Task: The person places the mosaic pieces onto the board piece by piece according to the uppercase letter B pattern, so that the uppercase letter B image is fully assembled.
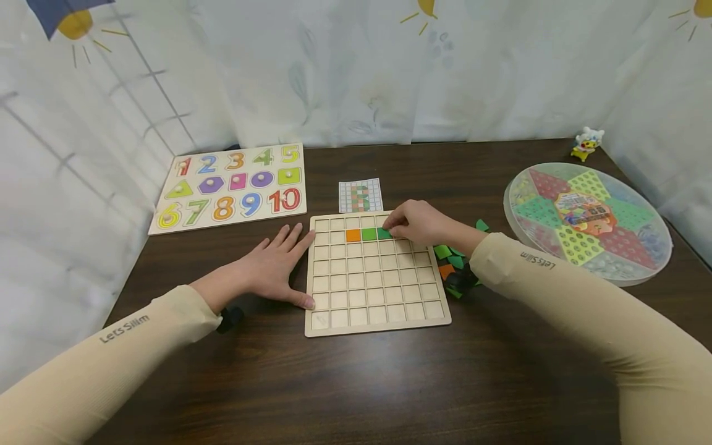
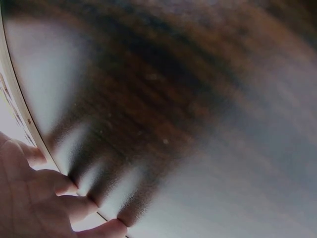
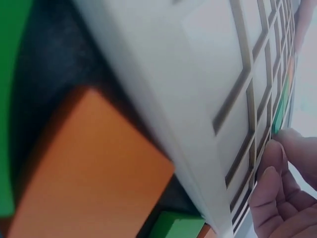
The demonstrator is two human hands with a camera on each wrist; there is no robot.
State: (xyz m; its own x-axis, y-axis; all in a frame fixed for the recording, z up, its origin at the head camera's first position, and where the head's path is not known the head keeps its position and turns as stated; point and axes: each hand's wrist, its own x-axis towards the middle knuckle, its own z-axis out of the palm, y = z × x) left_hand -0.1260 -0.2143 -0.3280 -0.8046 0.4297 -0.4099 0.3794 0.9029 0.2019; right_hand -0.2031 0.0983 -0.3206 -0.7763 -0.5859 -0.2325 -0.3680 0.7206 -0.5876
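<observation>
A wooden grid board [image 1: 356, 283] lies on the dark table. In its second row from the top sit an orange square tile [image 1: 353, 235], a light green tile [image 1: 369, 234] and a darker green tile [image 1: 384, 233]. My right hand [image 1: 421, 224] pinches the darker green tile with thumb and fingertips; in the right wrist view the fingertips [image 3: 278, 141] are right at its edge. My left hand [image 1: 276, 269] is spread flat at the board's left side, its thumb touching the frame. Beyond the board's top edge lies a small pattern card [image 1: 360, 195].
Loose green and orange tiles [image 1: 457, 261] are heaped by the board's right edge, partly under my right wrist. A number-and-shape puzzle [image 1: 232, 188] lies at the back left. To the right is a round marble game case [image 1: 589, 222], with a small figurine [image 1: 586, 143] behind it.
</observation>
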